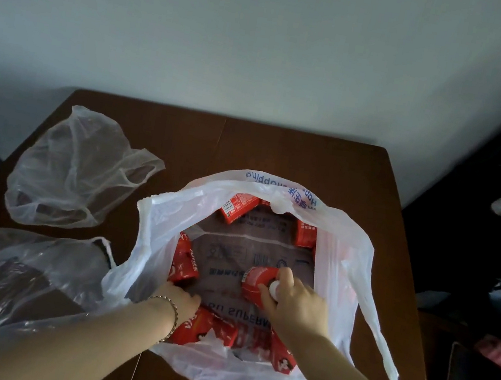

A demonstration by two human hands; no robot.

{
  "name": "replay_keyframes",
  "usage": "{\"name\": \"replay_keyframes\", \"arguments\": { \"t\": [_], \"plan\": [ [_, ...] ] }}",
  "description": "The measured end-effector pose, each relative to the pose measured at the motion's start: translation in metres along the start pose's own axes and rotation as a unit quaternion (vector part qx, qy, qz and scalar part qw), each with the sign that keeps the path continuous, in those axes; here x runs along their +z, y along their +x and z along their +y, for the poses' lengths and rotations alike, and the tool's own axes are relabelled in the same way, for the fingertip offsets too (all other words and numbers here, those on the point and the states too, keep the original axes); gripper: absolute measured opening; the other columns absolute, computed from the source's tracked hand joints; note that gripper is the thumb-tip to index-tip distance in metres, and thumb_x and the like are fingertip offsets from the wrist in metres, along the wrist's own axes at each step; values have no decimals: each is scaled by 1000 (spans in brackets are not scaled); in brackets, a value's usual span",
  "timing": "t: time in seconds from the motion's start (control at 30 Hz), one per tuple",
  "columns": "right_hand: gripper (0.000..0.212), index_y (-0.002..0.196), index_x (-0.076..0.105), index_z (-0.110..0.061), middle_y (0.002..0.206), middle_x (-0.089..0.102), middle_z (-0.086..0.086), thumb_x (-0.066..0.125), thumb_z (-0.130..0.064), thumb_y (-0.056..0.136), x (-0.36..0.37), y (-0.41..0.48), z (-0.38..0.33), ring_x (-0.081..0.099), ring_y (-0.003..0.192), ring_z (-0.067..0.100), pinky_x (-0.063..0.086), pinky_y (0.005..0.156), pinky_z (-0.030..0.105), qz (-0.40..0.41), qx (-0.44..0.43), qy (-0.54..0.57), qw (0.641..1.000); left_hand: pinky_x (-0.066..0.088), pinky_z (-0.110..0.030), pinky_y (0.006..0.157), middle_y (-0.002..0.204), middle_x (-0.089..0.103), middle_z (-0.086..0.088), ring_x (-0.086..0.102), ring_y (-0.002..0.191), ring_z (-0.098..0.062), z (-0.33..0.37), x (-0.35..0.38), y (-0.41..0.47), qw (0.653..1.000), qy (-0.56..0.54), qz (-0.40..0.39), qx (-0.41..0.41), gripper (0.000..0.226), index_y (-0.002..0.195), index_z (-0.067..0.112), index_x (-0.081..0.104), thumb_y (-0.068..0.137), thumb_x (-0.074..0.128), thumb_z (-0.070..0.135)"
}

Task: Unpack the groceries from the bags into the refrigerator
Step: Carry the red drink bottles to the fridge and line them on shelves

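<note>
The shopping bag (155,224) lies open on the table (281,155), toward the table's near edge, with the wall (265,44) behind it. Inside the shopping bag the far-left carton (238,208) and far-right carton (307,235) lie at its back, the left carton (185,261) against its left side, the near cartons (198,326) along its front, and the middle carton (255,284) just right of its centre, gripped by the right hand (297,299); the left hand (182,300) is in at its near-left corner, between the left carton and the near cartons. Left of the shopping bag, also on the table, the far-left bag (75,168) lies apart from it and the near-left bag (9,276) lies against its left wall.
</note>
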State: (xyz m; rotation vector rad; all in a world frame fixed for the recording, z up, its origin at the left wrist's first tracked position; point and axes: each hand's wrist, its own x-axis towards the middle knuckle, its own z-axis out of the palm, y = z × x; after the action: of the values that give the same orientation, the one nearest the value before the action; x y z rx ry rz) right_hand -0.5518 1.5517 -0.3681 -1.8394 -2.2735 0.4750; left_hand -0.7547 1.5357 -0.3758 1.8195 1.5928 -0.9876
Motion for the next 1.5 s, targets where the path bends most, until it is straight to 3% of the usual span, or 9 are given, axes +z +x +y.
{"name": "replay_keyframes", "arguments": {
  "t": [0.1,0.2,0.27,0.33,0.43,0.6,0.97,1.17,1.5],
  "plan": [
    [33,103,53,-17,86,67,-2,52,-47,90,4,-8,-4,65,73,19,45,56,28,19,-5,2,1000,35,-42,108,128,51,-21,47,123,-34,-8,-9,-8,993,-111,8,42,32,125,5,44,95,50,12],
    [34,80,60,-17,56,61,-5,79,-42,66,9,-14,-1,58,44,16,32,35,21,53,-27,-25,998,47,-27,75,90,58,1,56,85,-16,-8,-29,-29,971,-228,41,61,24,89,22,54,75,72,25],
    [35,88,60,-18,63,63,-4,74,-45,72,7,-19,3,62,51,17,40,38,24,52,-35,-28,998,38,-22,59,74,49,5,46,67,-12,0,-40,-43,970,-217,85,64,26,75,24,46,72,71,32],
    [40,116,50,-21,93,67,-2,50,-52,90,0,-21,7,66,79,18,50,60,27,1,-9,-40,999,33,-22,54,69,44,5,41,62,-12,10,-42,-46,970,-198,127,55,24,76,22,42,75,64,30],
    [53,134,33,-25,121,58,-4,33,-59,94,-8,-26,17,61,102,14,51,80,23,-48,29,-55,997,35,-22,56,69,42,7,44,64,-12,26,-43,-55,965,-197,171,39,20,85,21,40,81,58,28],
    [54,134,34,-23,126,55,-6,42,-57,92,-16,-27,13,58,109,13,49,86,22,-107,48,-33,992,43,-24,67,102,60,-4,60,94,-21,41,-49,-67,948,-246,198,-20,35,113,13,44,87,54,35],
    [32,113,47,-36,113,60,-11,57,-51,86,-44,-20,-10,59,91,9,54,82,22,-131,88,52,986,40,-25,66,82,49,5,49,75,-15,22,-74,-100,911,-262,318,-9,26,90,20,40,83,57,38],
    [38,117,48,-40,109,58,-13,58,-55,83,-117,-44,-36,57,93,8,49,75,17,-40,124,49,990,43,-28,61,80,56,5,60,78,-22,21,-116,-129,901,-148,391,118,21,83,21,46,80,55,41],
    [35,104,49,-25,96,60,-7,55,-53,85,-234,-197,-62,59,81,15,50,69,27,195,303,-34,932,34,-24,52,75,57,5,55,66,-18,122,-147,-211,793,-8,449,412,27,79,20,47,85,51,46]
  ]
}}
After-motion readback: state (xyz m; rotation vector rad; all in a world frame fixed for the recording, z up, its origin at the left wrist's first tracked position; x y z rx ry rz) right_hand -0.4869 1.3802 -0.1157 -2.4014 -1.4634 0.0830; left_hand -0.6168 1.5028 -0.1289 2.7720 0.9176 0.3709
